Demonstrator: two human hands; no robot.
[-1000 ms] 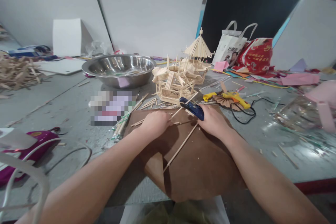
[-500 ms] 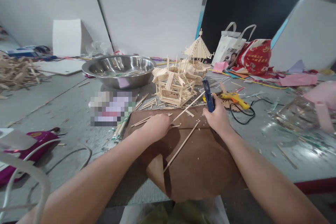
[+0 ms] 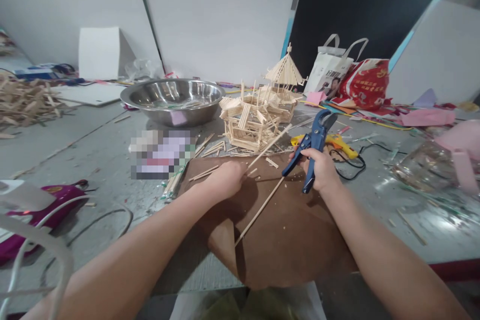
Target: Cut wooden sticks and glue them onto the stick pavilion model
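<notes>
My right hand (image 3: 320, 169) grips a blue cutter (image 3: 314, 142), raised off the brown paper sheet (image 3: 285, 240) with its jaws pointing up and away. My left hand (image 3: 225, 178) pinches the near end of a thin wooden stick (image 3: 270, 144) that slants up toward a small stick-built house model (image 3: 252, 119). Another long stick (image 3: 259, 210) lies diagonally on the brown sheet between my hands. Short stick offcuts lie scattered around my left hand.
A steel bowl (image 3: 173, 100) stands behind on the left. A second stick pavilion (image 3: 285, 74), a yellow glue gun (image 3: 337, 142) with black cord, bags (image 3: 365, 84) and coloured paper lie at the back right. A purple tool (image 3: 45, 205) and white cable are at the near left.
My right hand lifted the blue cutter from the brown sheet and swung it upright, then tilted its jaws to the right. My left hand stayed holding the stick.
</notes>
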